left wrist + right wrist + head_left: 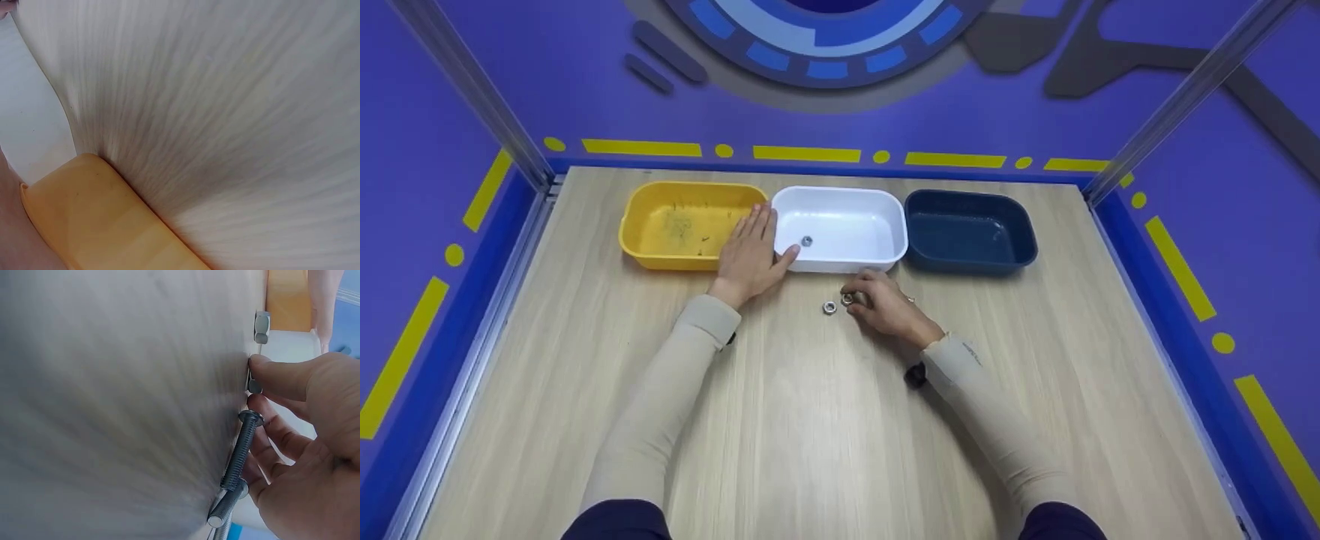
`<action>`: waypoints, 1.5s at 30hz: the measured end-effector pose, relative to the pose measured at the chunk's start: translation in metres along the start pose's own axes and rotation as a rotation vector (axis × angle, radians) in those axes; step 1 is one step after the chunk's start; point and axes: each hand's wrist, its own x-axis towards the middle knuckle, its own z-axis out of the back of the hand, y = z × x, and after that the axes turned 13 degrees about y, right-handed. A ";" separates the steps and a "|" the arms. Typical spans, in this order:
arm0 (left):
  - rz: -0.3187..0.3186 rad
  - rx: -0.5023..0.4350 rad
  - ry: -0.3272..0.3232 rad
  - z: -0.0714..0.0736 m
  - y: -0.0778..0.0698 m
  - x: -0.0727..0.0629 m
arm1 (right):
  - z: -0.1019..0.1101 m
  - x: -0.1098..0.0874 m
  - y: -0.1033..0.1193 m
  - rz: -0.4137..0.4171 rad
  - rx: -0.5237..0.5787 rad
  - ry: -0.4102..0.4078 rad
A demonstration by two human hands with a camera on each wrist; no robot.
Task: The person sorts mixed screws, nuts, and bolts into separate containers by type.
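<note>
My right hand (pixel 889 306) pinches a hex nut (pixel 255 385) between thumb and fingertips at the tabletop, just in front of the white bin (pixel 840 266). A second nut (pixel 829 307) stands beside it to the left. Under the right palm lie several metal bolts (pixel 241 453), mostly hidden by the hand in the head view. My left hand (pixel 750 253) rests with straight fingers across the adjoining rims of the yellow bin (pixel 671 262) and the white bin, thumb over the white bin's front edge. One nut (pixel 807 241) lies inside the white bin.
A dark blue bin (pixel 971 262) stands right of the white one, completing a row at the back of the wooden table (pixel 795 420). Small dark bits (pixel 705 238) lie in the yellow bin. Purple panels (pixel 585 97) enclose the table's back and sides.
</note>
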 end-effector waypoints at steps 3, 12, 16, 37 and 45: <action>0.003 0.001 0.001 -0.001 0.000 0.000 | -0.001 0.000 0.000 -0.007 0.004 -0.007; 0.007 0.003 0.017 -0.002 0.000 -0.001 | -0.003 0.000 -0.001 -0.017 0.018 -0.012; 0.003 0.002 0.016 -0.003 0.000 -0.001 | -0.003 0.000 -0.001 -0.021 0.019 -0.006; -0.007 0.001 0.002 -0.001 0.000 0.001 | 0.011 -0.001 0.005 -0.034 0.141 -0.018; -0.001 0.016 0.010 -0.001 0.001 0.001 | 0.012 -0.001 0.004 -0.002 0.228 -0.023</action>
